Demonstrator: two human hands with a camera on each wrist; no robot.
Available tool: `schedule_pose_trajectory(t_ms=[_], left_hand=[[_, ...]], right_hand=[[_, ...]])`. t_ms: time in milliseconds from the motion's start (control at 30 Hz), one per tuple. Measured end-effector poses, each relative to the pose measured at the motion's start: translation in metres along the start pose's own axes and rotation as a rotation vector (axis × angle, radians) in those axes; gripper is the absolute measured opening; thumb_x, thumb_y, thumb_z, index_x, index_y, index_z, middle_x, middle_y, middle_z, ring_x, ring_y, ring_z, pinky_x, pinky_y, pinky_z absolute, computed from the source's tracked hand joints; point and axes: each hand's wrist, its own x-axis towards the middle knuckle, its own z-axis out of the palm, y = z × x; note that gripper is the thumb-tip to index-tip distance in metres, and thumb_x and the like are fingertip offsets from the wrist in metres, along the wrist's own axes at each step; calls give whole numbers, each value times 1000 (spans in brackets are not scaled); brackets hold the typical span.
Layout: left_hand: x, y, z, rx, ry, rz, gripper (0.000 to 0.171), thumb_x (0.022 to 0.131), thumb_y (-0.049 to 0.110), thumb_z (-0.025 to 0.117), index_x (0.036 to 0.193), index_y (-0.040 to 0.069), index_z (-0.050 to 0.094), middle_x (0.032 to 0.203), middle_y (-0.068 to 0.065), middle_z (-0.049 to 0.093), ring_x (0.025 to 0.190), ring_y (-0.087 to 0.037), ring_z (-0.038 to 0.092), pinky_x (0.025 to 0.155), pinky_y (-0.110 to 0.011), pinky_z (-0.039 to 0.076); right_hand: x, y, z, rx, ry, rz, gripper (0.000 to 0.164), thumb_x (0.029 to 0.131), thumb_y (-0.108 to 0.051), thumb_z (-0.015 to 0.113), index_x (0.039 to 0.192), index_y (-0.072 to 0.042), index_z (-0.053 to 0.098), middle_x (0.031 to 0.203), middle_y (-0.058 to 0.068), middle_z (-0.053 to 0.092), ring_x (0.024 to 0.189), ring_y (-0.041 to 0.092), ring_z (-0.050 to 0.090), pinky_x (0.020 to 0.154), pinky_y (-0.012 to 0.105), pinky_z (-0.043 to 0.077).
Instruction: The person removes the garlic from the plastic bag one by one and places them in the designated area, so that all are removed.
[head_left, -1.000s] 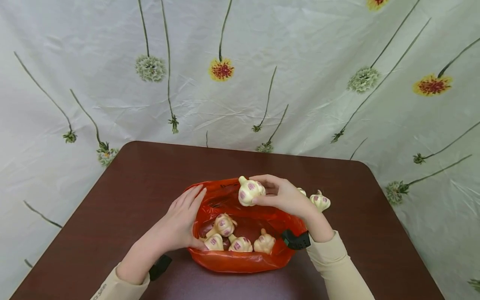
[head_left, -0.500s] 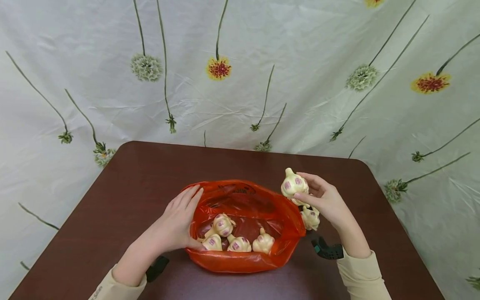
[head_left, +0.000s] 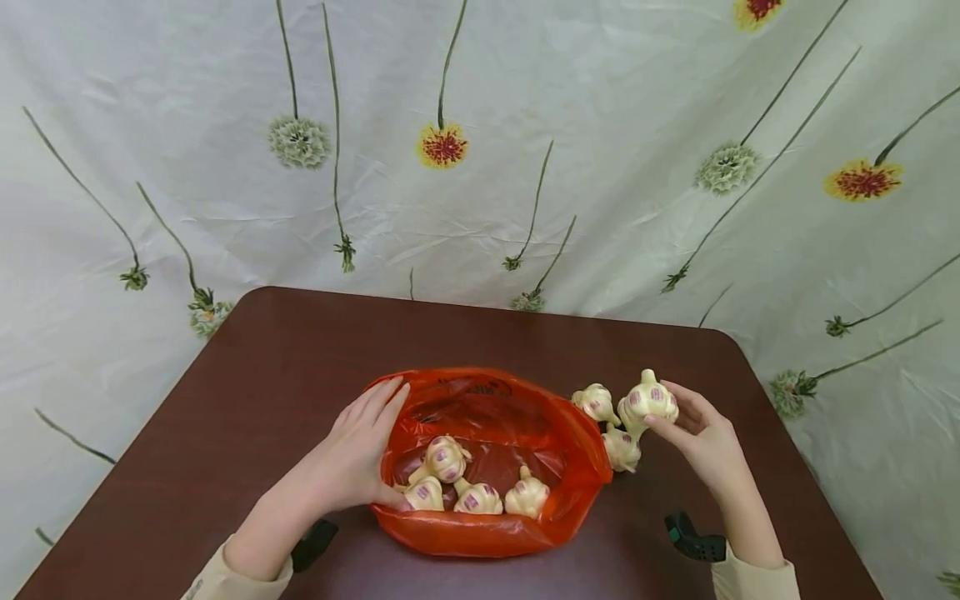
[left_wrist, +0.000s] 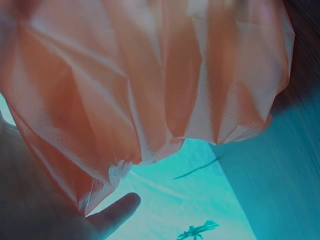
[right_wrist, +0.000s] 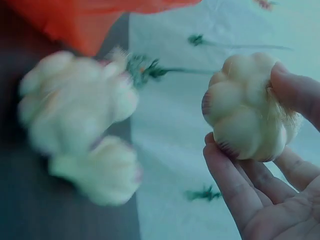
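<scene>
My right hand [head_left: 701,437] holds a white garlic bulb [head_left: 647,403] with purple patches between thumb and fingertips, its stem upward. In the right wrist view the thumb presses one side of that bulb [right_wrist: 247,110], with the fingers under it. Just left of the hand, two more garlic bulbs lie on the table, one farther back [head_left: 596,403] and one nearer [head_left: 621,450]. A red plastic bag [head_left: 495,533] stands with its mouth wide. My left hand [head_left: 356,450] rests along its left rim, fingers fairly straight and thumb over the near edge. Several garlic bulbs [head_left: 446,459] lie inside.
The dark brown table [head_left: 315,342] carries everything, with its rounded far corners near a white cloth [head_left: 480,192] printed with flowers. Black wrist cameras [head_left: 693,540] hang below both wrists. The bag's right side stands close to the loose bulbs.
My right hand has carried the garlic bulb from over the bag out to the right, past its rim, beside the loose bulbs. My left hand has stayed on the bag.
</scene>
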Motion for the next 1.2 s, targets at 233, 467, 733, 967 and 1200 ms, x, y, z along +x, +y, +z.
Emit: schedule_pose_trajectory(t_ms=[233,467,733,967,1200], left_hand=[[1,0,3,-5,-12,-3,130,50,46,95,150,-4,29,156,-25,28,142,-46,25,108,-70,29],[0,0,5,-2,-3,2,131,49,47,95,150,-4,29,156,-25,29,142,-47,26,108,-70,30],[0,1,4,-1,4,-4,131,49,48,95,150,-4,30,156,-25,30,142,-46,27,108,-69,30],[1,0,2,-1,-7,-12,130,50,47,95,150,-4,30,155,-25,30,142,-46,27,109,-69,29],[1,0,3,5,2,3,130,49,47,95,150,-4,30,155,-25,31,141,-46,28,109,-68,30]], right_hand=[[-9,37,0,-56,17,108,77,90,-41,70,151,-9,36,152,20,42,128,32,53,77,8,45],[-9,52,3,-124,20,176,80,90,-44,70,151,-5,35,150,25,43,132,40,49,86,25,52],[-4,65,13,-157,30,208,77,90,-43,70,148,-2,39,147,29,44,127,42,52,96,47,50],[-1,69,21,-185,14,204,75,89,-40,71,144,1,42,144,30,46,123,43,53,97,51,48],[0,70,25,-187,-16,208,78,89,-38,71,147,2,37,147,32,42,127,45,49,101,54,45]])
